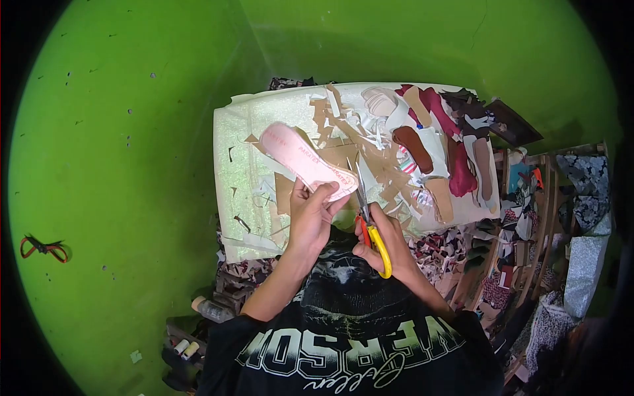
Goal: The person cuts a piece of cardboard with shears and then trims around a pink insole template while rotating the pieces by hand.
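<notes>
My left hand [316, 214] grips a pinkish-white shoe insole [297, 155] by its narrower end, thumb on top and fingers underneath. Red lettering runs along the insole, and a line is drawn near its edge at the held end. In my right hand [389, 241] is a pair of scissors [374, 243] with one yellow and one red handle loop. The blades point away from me, slightly parted, right beside the insole's held end. Brown cardboard scraps [340, 155] and white paper offcuts lie on the table under both hands.
The pale-covered table [231, 148] stands against green walls. On its right side lie a brown sole piece [413, 148], dark red pieces [462, 175] and stacked white insoles [380, 101]. Fabric scraps [442, 261] heap below the table, beside wooden shelving [528, 257]. A bottle [214, 310] lies at lower left.
</notes>
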